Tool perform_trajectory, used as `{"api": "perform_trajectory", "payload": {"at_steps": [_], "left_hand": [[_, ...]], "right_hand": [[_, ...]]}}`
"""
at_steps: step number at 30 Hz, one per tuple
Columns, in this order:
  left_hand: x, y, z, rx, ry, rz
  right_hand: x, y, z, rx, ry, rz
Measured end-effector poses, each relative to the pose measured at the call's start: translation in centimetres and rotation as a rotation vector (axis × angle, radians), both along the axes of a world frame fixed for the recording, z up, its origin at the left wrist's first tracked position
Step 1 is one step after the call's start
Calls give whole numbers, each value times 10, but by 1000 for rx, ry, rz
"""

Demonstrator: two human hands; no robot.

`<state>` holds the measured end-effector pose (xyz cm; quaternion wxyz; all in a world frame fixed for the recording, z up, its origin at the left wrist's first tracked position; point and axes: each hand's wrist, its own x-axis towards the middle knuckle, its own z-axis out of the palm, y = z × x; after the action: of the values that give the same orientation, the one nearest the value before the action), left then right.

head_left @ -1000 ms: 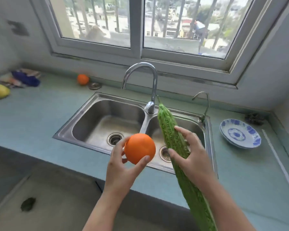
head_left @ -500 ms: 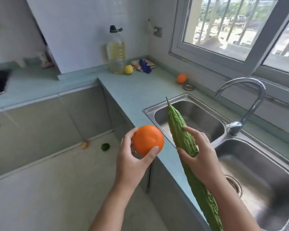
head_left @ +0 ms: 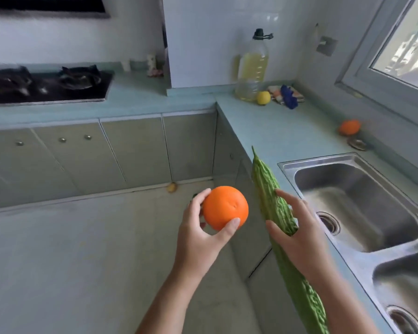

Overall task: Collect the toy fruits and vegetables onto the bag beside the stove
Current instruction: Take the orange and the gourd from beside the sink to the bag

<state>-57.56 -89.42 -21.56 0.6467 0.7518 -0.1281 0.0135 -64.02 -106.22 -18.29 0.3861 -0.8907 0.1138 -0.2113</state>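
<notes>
Hands are holding toys at lower centre: left hand [head_left: 198,239] gripping an orange [head_left: 225,208], right hand [head_left: 299,239] clasping a bitter gourd [head_left: 268,189].

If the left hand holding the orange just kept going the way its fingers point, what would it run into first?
Probably nothing soon: the left hand with the orange points over open floor toward the corner cabinets. Depth is hard to judge.
</notes>
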Motion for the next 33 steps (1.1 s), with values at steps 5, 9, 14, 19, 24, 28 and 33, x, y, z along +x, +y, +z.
{"api": "perform_trajectory", "payload": {"at_steps": [5,9,14,19,24,28,33], "left_hand": [[60,84,-11,-28,45,73],[123,177,-10,-75,98,208],[180,284,-16,-38,131,351],[211,350,-30,-25,185,446],[263,393,-32,-63,196,522],[329,411,-26,-198,187,558],[433,432,-12,-213,176,607]], "right_hand": [[73,75,-7,-9,31,60],[144,153,-1,2,48,170],[225,251,-2,21,28,304],[287,324,-13,37,84,447],[368,375,-17,27,84,552],[446,398,-20,78,57,589],[560,426,-11,101,36,636]]}}
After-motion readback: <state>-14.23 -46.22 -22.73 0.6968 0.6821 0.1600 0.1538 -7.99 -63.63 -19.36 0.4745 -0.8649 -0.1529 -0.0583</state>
